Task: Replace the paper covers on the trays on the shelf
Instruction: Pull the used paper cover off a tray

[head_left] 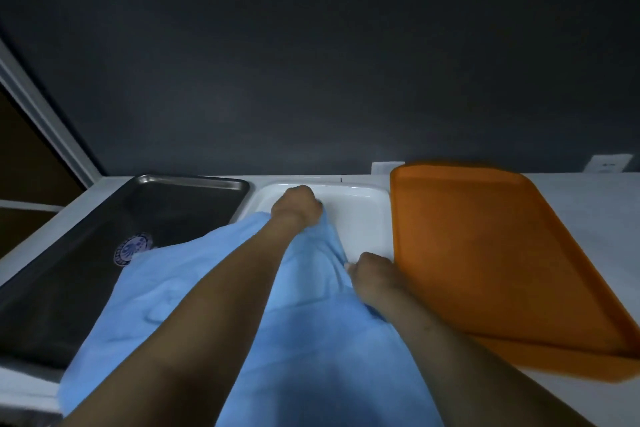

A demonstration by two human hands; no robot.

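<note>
The left hand (298, 204) is fisted, its grip bunching the far edge of the blue paper cover (180, 288) over the white tray (363, 215) in the middle of the shelf (588, 204). The right hand (375, 276), nearer, curls its fingers tight on the cover's right edge, just beside the orange tray (485, 253). The cover's left part laps over the metal tray (173, 204), next to a round purple emblem (132, 250) whose writing is too blurred to read.
</note>
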